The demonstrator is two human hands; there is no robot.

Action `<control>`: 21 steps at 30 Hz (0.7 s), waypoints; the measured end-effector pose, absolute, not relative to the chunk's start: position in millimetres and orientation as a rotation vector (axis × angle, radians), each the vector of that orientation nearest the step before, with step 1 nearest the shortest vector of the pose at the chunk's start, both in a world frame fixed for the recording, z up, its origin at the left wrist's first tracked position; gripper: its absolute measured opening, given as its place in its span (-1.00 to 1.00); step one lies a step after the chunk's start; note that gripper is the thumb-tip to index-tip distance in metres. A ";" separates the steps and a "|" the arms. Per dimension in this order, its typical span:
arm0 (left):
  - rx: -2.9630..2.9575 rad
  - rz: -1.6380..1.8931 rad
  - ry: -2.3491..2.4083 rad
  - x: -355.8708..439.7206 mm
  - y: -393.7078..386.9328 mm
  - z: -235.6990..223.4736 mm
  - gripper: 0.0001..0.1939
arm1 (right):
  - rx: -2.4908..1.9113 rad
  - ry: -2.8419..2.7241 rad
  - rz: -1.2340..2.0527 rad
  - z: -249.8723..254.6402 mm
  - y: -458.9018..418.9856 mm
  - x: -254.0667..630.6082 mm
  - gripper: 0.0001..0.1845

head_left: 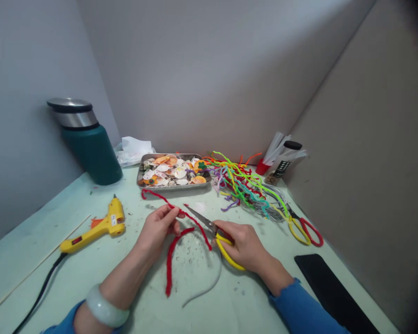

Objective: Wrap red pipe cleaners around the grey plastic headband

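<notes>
Between the thumb and fingers of my left hand (160, 228) is a thin red pipe cleaner (160, 195), its hooked end pointing up and left and its other end trailing down to the right. My right hand (243, 243) grips yellow-handled scissors (230, 257), the blades aimed up and left beside the pipe cleaner. Whether the blades touch it I cannot tell. A thicker, curved red pipe cleaner (169, 266) lies below my left hand. Just right of it a grey one (205, 291) curves across the table, its upper end near the scissors.
A metal tray (174, 187) of shells stands at the back, beside a heap of coloured pipe cleaners (244, 185). Left are a yellow glue gun (94, 232), a thin stick (45, 260) and a green bottle (90, 150). Right are other scissors (308, 230) and a black slab (329, 287).
</notes>
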State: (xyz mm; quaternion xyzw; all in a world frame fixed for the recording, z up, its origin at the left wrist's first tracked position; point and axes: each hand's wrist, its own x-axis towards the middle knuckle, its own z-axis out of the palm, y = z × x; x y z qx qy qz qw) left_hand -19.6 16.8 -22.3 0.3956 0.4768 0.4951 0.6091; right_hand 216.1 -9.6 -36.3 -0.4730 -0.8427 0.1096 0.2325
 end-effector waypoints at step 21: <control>0.837 1.216 1.142 -20.2 18.0 -19.5 -0.74 | -1.667 -2.414 0.082 -21.1 -3.9 227.5 -0.56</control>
